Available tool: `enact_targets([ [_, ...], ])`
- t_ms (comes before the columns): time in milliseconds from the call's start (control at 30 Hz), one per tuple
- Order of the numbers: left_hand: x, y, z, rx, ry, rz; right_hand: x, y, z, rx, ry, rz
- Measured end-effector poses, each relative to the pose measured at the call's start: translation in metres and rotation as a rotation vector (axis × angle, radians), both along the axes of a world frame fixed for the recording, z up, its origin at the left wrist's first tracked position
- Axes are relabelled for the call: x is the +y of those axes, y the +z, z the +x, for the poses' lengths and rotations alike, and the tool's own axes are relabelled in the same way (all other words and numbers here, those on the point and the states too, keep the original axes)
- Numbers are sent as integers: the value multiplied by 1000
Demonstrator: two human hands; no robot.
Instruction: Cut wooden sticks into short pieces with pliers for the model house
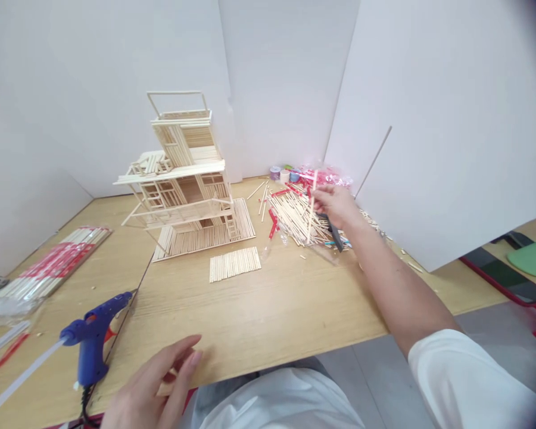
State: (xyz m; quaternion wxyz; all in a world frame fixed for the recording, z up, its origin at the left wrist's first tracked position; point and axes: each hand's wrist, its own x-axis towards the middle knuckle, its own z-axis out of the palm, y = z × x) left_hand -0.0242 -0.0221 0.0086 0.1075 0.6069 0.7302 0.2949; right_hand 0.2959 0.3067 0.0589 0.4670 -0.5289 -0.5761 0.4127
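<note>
A multi-storey model house (187, 187) made of pale wooden sticks stands on a wood-grain table (268, 319), before white panels. To the right of the house, the person's right hand (333, 202) pinches a single stick (311, 218) between thumb and fingers, clamped near its middle and held almost upright, leaning slightly. The stick is over a loose pile of sticks (292, 215), also right of the house; whether its lower end touches them is unclear. A dark tool (335, 232) lies under that hand. In front of the house, by the table's near edge, the left hand (154, 384) has its thumb and forefinger apart. Nearest to it, forward and left of the house, lies a blue glue gun (93, 336). A flat panel of sticks (234, 264) rests just in front of the house's base, and packaged sticks (62, 259) lie to its left.
</note>
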Motion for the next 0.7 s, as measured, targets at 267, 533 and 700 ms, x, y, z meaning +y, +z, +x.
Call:
enact_targets([
  [267,79,-2,58,-439,-147,-166,-105,-28,-106,322,551,-301],
  [533,81,-3,68,-766,-153,-324,-115,-44,-109,443,607,-365],
  [700,63,5,35,-617,-45,-271,-112,-51,-108,396,587,-388],
])
